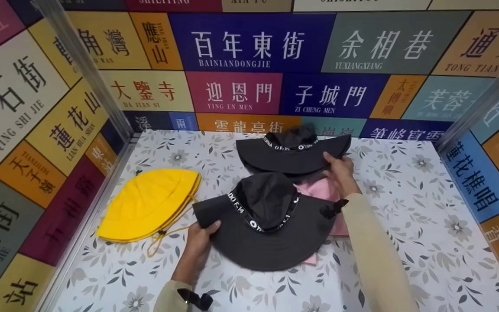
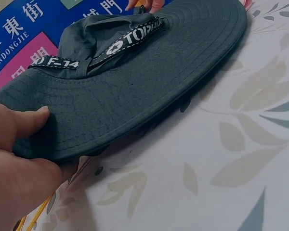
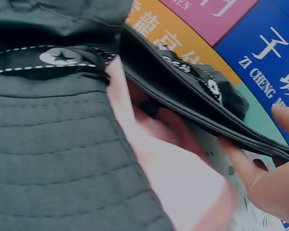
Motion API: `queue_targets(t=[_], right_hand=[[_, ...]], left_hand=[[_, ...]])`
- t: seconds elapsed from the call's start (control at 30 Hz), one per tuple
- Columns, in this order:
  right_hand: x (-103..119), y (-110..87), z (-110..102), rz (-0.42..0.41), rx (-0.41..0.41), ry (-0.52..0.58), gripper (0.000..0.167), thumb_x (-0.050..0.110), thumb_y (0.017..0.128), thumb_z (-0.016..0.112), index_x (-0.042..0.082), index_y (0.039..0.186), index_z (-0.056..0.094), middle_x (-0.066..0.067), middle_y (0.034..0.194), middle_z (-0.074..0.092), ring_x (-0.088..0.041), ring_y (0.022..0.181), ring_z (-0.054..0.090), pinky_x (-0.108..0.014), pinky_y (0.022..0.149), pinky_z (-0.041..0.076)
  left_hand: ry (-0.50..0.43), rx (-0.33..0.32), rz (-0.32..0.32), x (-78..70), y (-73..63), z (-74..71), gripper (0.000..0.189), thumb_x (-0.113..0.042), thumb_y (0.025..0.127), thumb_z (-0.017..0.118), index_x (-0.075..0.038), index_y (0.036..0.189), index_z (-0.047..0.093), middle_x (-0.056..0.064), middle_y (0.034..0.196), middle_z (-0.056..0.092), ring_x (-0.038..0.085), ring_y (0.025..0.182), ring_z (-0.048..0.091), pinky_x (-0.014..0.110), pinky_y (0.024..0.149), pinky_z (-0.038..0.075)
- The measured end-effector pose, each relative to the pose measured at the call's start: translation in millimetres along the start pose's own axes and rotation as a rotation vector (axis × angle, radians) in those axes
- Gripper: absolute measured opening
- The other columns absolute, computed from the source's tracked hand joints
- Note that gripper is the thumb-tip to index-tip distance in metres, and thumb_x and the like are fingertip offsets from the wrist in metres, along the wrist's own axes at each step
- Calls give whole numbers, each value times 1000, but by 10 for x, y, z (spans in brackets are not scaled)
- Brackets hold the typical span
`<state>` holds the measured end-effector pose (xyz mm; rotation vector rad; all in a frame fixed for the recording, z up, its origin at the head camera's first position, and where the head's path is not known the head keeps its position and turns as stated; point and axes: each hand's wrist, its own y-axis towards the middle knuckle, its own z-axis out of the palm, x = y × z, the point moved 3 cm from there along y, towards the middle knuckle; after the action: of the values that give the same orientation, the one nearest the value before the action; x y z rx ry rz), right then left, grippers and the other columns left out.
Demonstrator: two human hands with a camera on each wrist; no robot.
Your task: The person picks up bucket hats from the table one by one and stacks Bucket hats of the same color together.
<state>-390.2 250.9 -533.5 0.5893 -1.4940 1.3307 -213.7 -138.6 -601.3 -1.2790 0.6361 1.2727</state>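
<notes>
A wide-brimmed black sun hat (image 1: 271, 249) with a white-lettered band is in front of me in the head view. My left hand (image 1: 199, 245) pinches its brim at the left, thumb on top; the left wrist view shows this hand (image 2: 24, 163) on the brim (image 2: 135, 106) closely. Behind it is a second black sun hat (image 1: 288, 160) with a similar band. My right hand (image 1: 342, 173) grips its right brim edge, where the right wrist view shows layered brim edges (image 3: 207, 115). Between the two lies a pink cloth item (image 1: 322, 188), mostly covered; its kind cannot be told.
A yellow hat (image 1: 150, 203) with a cord (image 1: 156, 245) lies on its side at the left of the flower-patterned table (image 1: 409, 208). Panels with printed signs (image 1: 249, 47) stand at the back and both sides.
</notes>
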Motion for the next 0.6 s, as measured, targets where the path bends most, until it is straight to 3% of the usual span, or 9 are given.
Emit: queue_targets(t=[0.1, 0.27, 0.6], right_hand=[[-32, -19, 32, 6, 50, 49, 75, 13, 99, 61, 10, 159, 18, -17, 156, 39, -6, 76, 66, -23, 67, 60], [-53, -77, 57, 19, 95, 93, 74, -2, 98, 54, 8, 160, 15, -21, 153, 40, -9, 71, 68, -29, 69, 62], [5, -191, -34, 1, 61, 300, 61, 0, 98, 56, 6, 153, 31, -2, 98, 62, -11, 79, 67, -24, 66, 60]], left_hand=[[6, -2, 6, 13, -7, 2, 44, -1, 87, 72, 14, 126, 56, 6, 104, 69, 14, 94, 64, 24, 86, 52], [23, 2, 5, 28, -11, -12, 46, -2, 87, 72, 14, 127, 56, 8, 107, 69, 15, 95, 65, 25, 87, 53], [30, 6, 0, 27, 5, -5, 47, -3, 87, 73, 14, 127, 56, 7, 106, 69, 14, 94, 65, 25, 85, 54]])
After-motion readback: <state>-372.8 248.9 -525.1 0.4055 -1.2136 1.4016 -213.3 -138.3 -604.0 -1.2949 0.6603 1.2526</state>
